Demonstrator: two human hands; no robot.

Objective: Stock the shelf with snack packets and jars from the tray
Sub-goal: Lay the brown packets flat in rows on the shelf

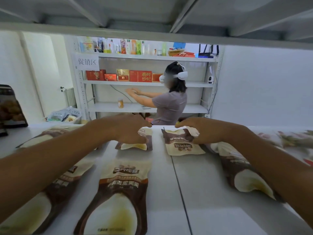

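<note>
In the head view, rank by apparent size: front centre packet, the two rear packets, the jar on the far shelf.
1. front centre packet, nearest the camera.
2. rear right packet and rear left packet: alike, the left one partly covered, so unranked.
3. jar, smallest but farthest away.

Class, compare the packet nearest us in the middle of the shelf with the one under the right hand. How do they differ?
The front packet shows its logo upright; the back packet shows it upside down. The right hand grips the back packet, crumpling its edge; nothing touches the front packet. Both share the brown-and-cream design.
</note>
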